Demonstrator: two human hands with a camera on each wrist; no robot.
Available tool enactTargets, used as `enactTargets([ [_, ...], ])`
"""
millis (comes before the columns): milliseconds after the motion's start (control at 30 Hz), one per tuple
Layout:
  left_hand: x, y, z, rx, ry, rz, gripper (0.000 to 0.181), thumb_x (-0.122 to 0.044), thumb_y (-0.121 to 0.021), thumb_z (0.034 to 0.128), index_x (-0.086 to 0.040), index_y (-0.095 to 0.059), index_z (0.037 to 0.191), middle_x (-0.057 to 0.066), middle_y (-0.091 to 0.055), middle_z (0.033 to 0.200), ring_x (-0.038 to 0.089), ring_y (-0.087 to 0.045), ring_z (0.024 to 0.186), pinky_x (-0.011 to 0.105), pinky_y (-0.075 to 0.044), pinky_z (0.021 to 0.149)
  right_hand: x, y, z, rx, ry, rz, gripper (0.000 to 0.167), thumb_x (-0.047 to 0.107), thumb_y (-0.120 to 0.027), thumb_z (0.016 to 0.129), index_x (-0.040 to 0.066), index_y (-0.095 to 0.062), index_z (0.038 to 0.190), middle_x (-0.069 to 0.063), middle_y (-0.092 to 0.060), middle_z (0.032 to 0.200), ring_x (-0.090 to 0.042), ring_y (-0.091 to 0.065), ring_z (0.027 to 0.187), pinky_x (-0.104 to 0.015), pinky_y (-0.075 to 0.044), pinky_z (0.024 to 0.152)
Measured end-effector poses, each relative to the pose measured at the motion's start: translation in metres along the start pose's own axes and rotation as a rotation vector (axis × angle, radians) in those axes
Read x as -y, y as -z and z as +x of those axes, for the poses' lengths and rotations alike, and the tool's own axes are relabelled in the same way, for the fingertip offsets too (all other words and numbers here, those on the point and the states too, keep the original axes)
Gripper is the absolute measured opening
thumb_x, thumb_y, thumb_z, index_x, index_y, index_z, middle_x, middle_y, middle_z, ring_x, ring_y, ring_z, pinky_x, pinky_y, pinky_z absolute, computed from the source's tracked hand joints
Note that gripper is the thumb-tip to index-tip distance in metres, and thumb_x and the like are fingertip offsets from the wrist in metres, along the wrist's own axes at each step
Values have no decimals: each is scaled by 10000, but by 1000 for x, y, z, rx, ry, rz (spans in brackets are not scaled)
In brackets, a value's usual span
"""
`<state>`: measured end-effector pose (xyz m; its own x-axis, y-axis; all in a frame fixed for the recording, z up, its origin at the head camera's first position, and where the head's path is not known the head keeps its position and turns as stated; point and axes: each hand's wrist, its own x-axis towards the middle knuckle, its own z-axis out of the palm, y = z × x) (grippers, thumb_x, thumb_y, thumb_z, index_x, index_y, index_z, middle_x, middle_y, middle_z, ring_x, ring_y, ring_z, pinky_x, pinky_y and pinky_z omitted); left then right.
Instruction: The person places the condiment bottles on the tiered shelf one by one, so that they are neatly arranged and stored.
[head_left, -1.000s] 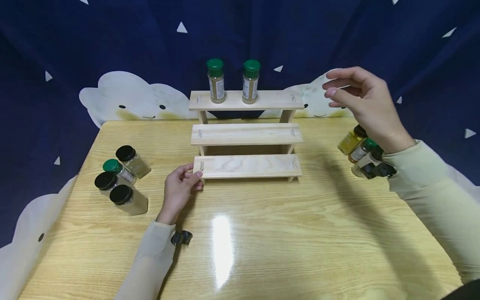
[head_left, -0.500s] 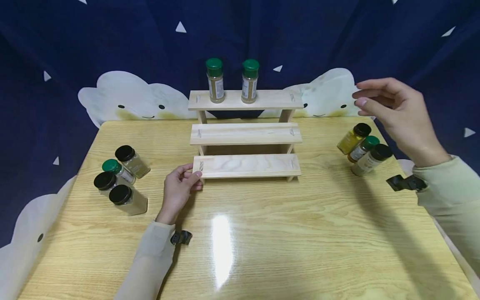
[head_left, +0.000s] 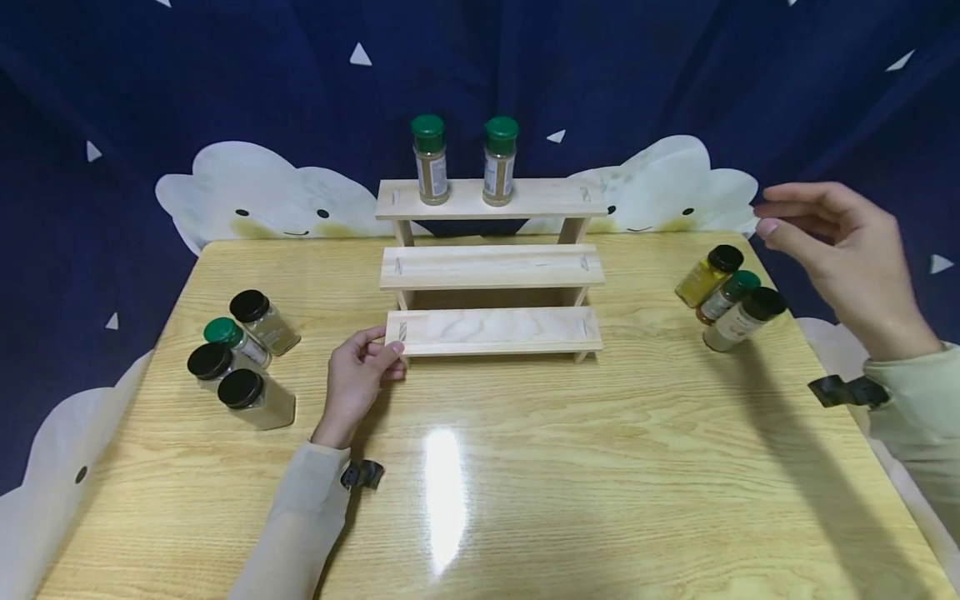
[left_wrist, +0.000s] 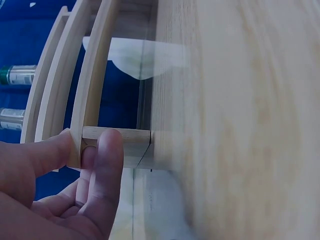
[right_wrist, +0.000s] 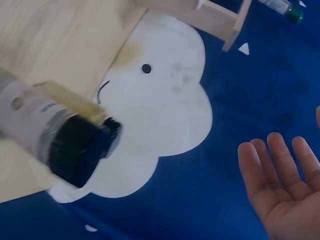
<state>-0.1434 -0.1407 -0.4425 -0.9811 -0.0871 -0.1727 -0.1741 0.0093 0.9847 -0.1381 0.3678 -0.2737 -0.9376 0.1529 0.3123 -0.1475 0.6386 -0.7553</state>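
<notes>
My left hand [head_left: 354, 379] pinches the left end of the lowest board of a three-tier wooden spice rack [head_left: 491, 268]. In the left wrist view, the thumb and fingers [left_wrist: 109, 165] hold the board [left_wrist: 92, 85] near its leg. On the top tier stand two green-capped spice jars, one to the left [head_left: 432, 171] and another nearer the middle [head_left: 498, 171]. My right hand [head_left: 843, 258] is raised in the air at the right with nothing in it, its fingers relaxed. Nearest it are a yellow black-capped jar [head_left: 703, 279], a green-capped jar [head_left: 726, 298] and a black-capped jar with a pale label [head_left: 738, 323].
Several more spice jars group at the left of the wooden table [head_left: 525, 475], among them a green-capped one [head_left: 243, 343] and a black-capped one [head_left: 262, 404]. A dark blue curtain [head_left: 600, 75] with cloud shapes hangs behind.
My right hand has moved right and slightly down, away from the rack, uncovering the jars at the right. My left hand keeps its hold on the rack.
</notes>
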Motion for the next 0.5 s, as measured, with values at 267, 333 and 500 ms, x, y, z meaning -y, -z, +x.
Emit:
enactTargets([
  [267,0,0,-1,-2,-1,3,424,37,-699,1055,161,-565,1438,99,-661,937,101,-731,746,237,-693,743,-21,6,-10,-25,-51,-59,406,165,-747,1069,206,-685,1469,200,-694,1200,25,-601,1128,-91,-435,1027],
  [333,0,0,-1,-1,-2,3,427,35,-700,1055,161,-563,1439,99,-662,939,105,-733,750,241,-694,746,-26,8,-12,-34,-66,-76,418,164,-740,1074,219,-674,1483,210,-682,1210,39,-590,1129,-94,-433,1051],
  [500,1,0,0,-2,-10,-1,423,47,-701,1048,171,-565,1429,96,-664,928,106,-731,746,237,-693,742,-40,13,-20,-56,-103,-119,444,175,-728,1081,222,-642,1515,217,-643,1256,65,-560,1130,-129,-418,1117],
])
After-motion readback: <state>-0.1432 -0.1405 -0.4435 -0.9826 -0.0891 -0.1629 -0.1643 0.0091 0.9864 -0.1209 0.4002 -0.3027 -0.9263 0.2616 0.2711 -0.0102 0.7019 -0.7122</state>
